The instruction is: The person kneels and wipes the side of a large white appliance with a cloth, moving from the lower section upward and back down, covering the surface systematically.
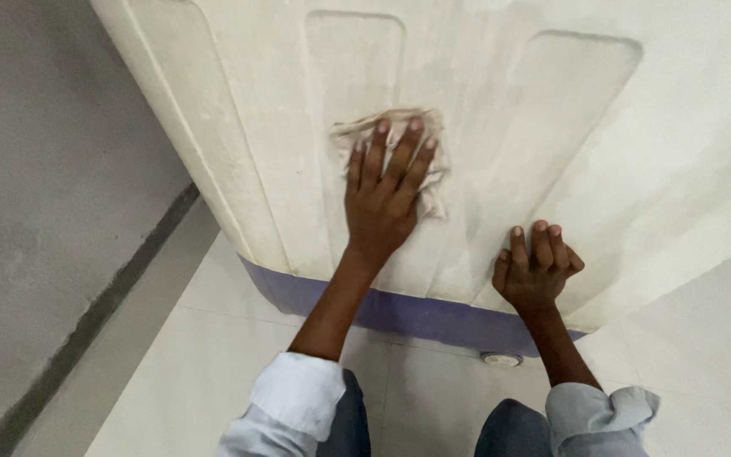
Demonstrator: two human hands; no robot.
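The floor (213, 338) under me is of pale smooth tiles, and on the left stands a grey rough wall (35, 169) with a dark strip along its foot. In front of me is a big cream plastic body of a machine (653, 135), with rounded shallow panels pressed into its surface, a purple band (416, 311) along the lower edge and a small round wheel (501, 359) below it. The plastic looks dull and a little stained. Between the machine's left edge and the wall there is a free gap; the floor near my knees is also open. My left hand (382, 199) lies flat with the fingers spread, pressing a crumpled beige cloth (399, 127) against the middle panel; the grip is not clenched around it. My right hand (536, 269) leans on the plastic lower down to the right, fingers half curled, holding nothing.
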